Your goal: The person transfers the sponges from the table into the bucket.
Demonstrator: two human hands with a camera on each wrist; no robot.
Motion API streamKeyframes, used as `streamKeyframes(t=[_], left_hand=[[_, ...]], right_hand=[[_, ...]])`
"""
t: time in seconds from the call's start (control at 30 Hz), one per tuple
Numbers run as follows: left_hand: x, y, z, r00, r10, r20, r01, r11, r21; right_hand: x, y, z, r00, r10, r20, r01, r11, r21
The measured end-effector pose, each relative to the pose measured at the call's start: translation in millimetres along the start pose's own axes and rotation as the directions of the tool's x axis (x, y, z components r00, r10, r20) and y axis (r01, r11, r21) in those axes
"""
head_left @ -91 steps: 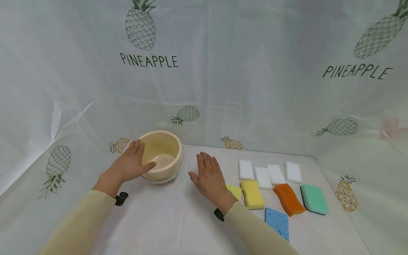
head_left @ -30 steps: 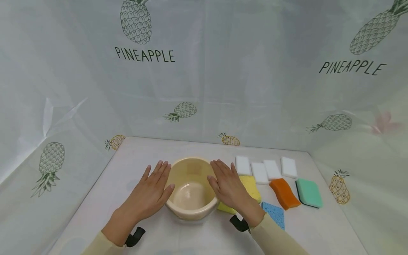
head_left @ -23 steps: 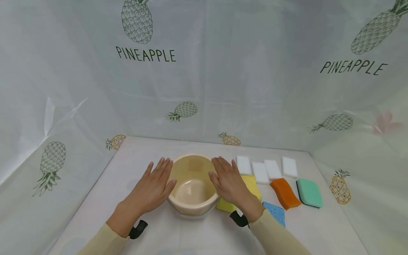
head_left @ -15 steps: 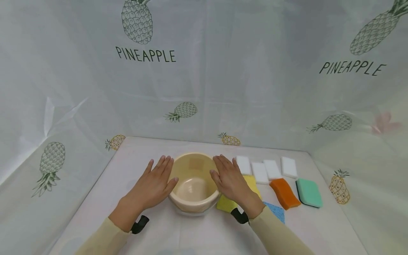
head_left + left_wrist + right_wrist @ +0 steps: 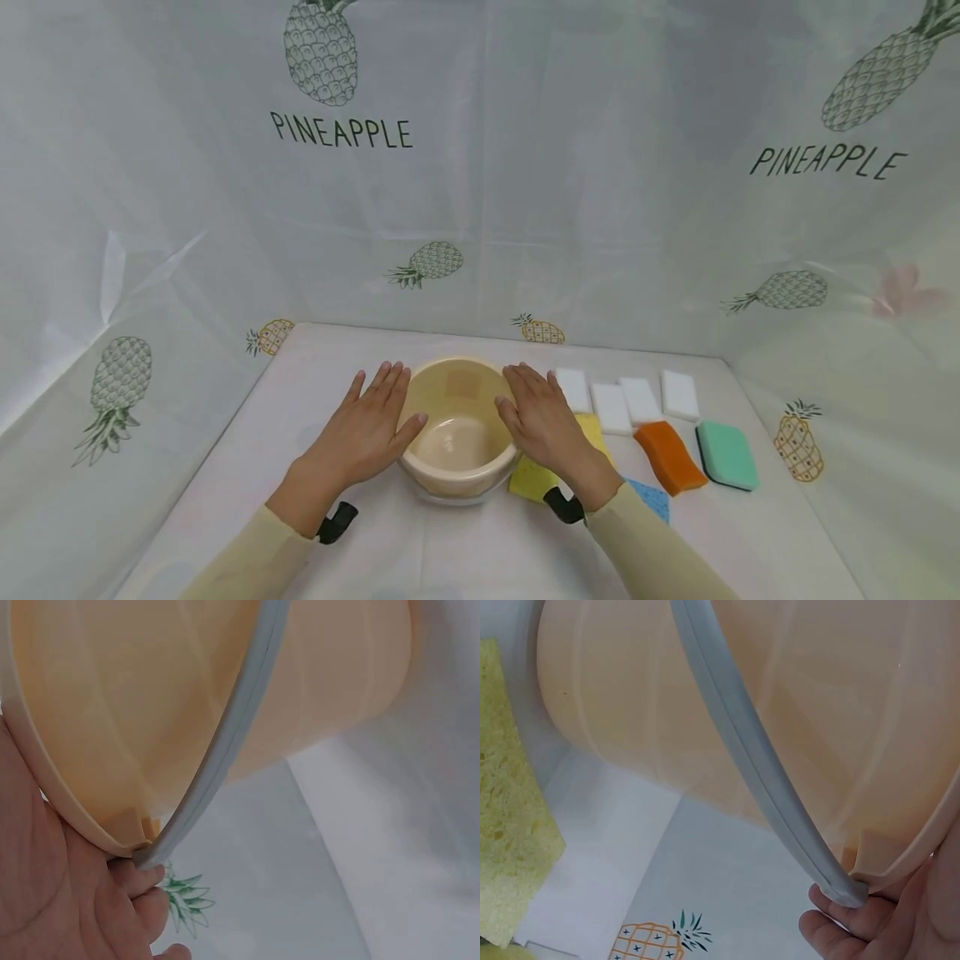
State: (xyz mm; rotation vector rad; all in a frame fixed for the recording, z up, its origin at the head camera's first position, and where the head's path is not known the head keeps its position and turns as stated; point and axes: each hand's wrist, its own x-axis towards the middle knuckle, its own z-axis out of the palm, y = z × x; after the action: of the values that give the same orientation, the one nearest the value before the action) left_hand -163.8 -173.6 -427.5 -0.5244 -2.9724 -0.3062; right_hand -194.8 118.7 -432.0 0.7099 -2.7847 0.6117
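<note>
A cream bucket (image 5: 459, 479) stands upright on the table, mouth up, and I see nothing inside it. My left hand (image 5: 366, 435) lies along its left rim with straight fingers, the thumb reaching over the rim. On the other side my right hand (image 5: 549, 427) lies flat against the right rim, fingers straight too. In the left wrist view the bucket's grey handle (image 5: 217, 754) hangs down along the outer wall, its end touching the fingers. The right wrist view shows the handle (image 5: 757, 761) meeting the rim at the right fingers.
Right of the bucket lie yellow sponges (image 5: 534, 481), partly behind my right arm, and a blue sponge (image 5: 649, 500). Farther right are an orange sponge (image 5: 670, 457), a green sponge (image 5: 727, 454) and several white sponges (image 5: 611, 408). A pineapple-print sheet (image 5: 570, 183) rises behind the table.
The bucket has come from the back left to the middle of the table. My right hand, apart from it at first, now touches its rim. Lately the bucket shifted slightly away from me.
</note>
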Motion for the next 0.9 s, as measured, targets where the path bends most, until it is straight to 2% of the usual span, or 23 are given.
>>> streamKeyframes(t=[0.13, 0.3, 0.4, 0.63, 0.9], left_hand=[[-1.9, -0.1, -0.6, 1.000, -0.004, 0.005, 0.004, 1.000, -0.009], [-1.9, 0.0, 0.7, 1.000, -0.009, 0.007, 0.009, 1.000, -0.021], [-1.2, 0.5, 1.1, 1.000, -0.007, 0.008, 0.008, 0.999, -0.036], [0.2, 2.0, 1.1, 1.000, -0.003, 0.015, 0.004, 0.999, -0.048], [0.0, 0.7, 1.3, 1.000, -0.003, 0.006, 0.003, 0.999, -0.054]], right_hand=[[-2, -1, 1, 1.000, -0.005, -0.017, 0.005, 1.000, -0.005], [-8, 0, 0, 0.995, -0.017, -0.094, 0.014, 0.999, -0.032], [-16, 7, -3, 0.991, -0.005, -0.133, -0.002, 0.999, -0.050], [-50, 41, -11, 0.975, 0.114, -0.189, -0.139, 0.982, -0.129], [-100, 77, -19, 0.954, 0.189, -0.232, -0.242, 0.944, -0.224]])
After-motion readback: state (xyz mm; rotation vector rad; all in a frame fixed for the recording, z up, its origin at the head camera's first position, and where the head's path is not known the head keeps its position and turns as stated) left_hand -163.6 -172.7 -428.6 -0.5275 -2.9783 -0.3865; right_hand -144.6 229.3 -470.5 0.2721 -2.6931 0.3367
